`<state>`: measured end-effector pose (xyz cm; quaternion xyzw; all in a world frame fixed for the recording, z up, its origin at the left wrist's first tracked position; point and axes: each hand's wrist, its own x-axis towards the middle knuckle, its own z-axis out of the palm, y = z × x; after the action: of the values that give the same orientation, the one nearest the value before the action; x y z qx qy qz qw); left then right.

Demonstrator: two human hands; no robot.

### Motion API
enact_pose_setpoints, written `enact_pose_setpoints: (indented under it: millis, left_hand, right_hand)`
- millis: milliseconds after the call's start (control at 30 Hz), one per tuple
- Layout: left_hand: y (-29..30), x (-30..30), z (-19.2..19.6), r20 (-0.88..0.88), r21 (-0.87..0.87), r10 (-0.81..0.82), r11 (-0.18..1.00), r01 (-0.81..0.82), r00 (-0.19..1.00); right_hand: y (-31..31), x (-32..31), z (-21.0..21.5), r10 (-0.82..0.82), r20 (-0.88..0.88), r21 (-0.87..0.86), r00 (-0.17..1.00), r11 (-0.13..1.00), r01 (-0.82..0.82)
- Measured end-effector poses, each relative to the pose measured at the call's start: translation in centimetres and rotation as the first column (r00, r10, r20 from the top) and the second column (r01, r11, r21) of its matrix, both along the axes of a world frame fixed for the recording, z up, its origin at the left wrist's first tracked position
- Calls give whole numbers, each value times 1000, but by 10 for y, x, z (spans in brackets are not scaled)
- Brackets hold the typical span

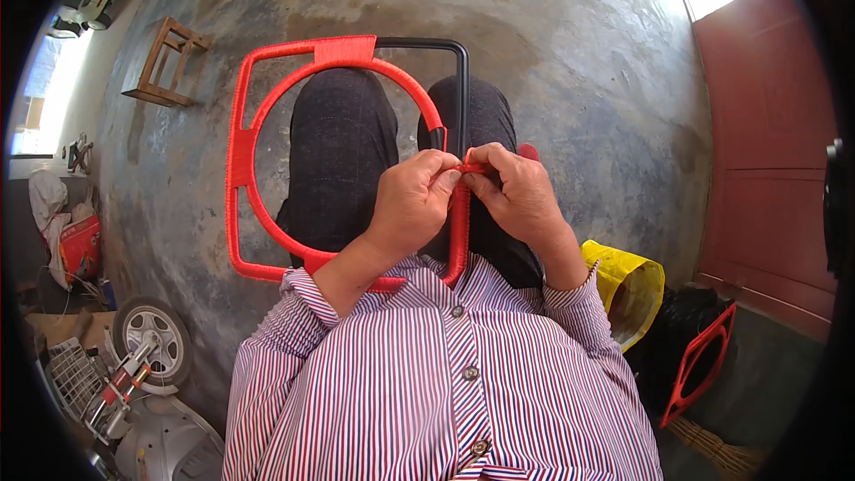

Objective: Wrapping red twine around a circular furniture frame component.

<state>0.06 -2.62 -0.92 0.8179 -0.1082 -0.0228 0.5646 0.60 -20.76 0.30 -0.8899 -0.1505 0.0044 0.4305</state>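
A frame [239, 160], squarish with a ring inside it, rests on the person's lap at the picture's centre, most of it wrapped in red cord and its 1 o'clock corner bare black. Both hands meet at its 3 o'clock side. The left hand [411, 200] is clenched there, pinching the red cord [470, 167] against the frame's edge; the right hand [519, 191], touching the left, grips the same cord between thumb and fingers. At 4 o'clock lies a yellow bag [629, 281], and beyond it a second red frame [701, 363] leans. A wooden stool [165, 62] stands at 10 o'clock, a wheel [150, 331] at 8 o'clock.
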Motion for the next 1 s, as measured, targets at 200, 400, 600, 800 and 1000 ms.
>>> enact_pose_setpoints:
  millis: [200,400,600,800,1000]
  left_hand:
    - [-2,-1,2,25,-35,21,999,-21,999]
    - [-2,-1,6,85,-81,83,994,-76,993]
    - [4,2,-6,-40,-204,153,966,-158,987]
    - [4,9,-8,-489,-557,-36,781,-281,871]
    - [8,13,7,-592,-520,-265,847,-110,762]
  right_hand:
    - [-4,-3,13,-41,120,-63,992,997,49]
    - [-15,-5,17,-124,19,332,992,937,111]
    - [-38,0,22,5,-234,930,972,294,222]
    - [-108,11,10,65,-223,974,973,-18,224]
    - [-82,2,-15,-41,-366,913,930,177,367]
